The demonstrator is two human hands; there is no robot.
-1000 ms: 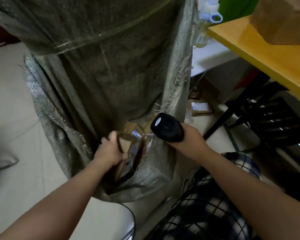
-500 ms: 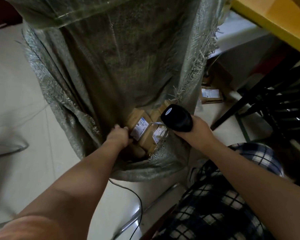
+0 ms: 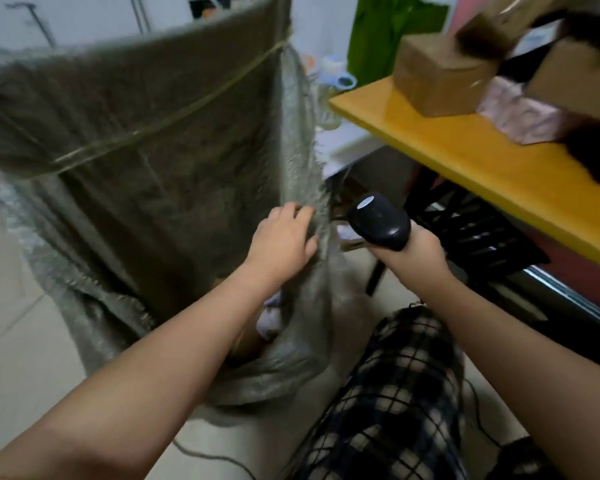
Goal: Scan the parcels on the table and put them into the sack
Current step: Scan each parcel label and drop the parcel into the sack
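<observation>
A tall grey-green woven sack stands open in front of me. Low inside it, parcels show partly past my left forearm. My left hand is up at the sack's frayed right edge, fingers loosely bent, holding nothing. My right hand grips a black handheld scanner just right of the sack. On the yellow table at the upper right lie a brown cardboard parcel, a pink-white soft parcel and another brown box.
A black slatted chair sits under the table. A green bag and a bottle are behind the sack. My plaid-clad knee is at the bottom, with a cable on the pale floor.
My left hand has let go of the parcel deep in the sack and risen to the sack's right edge. The view has lifted, so the table and its parcels show again.
</observation>
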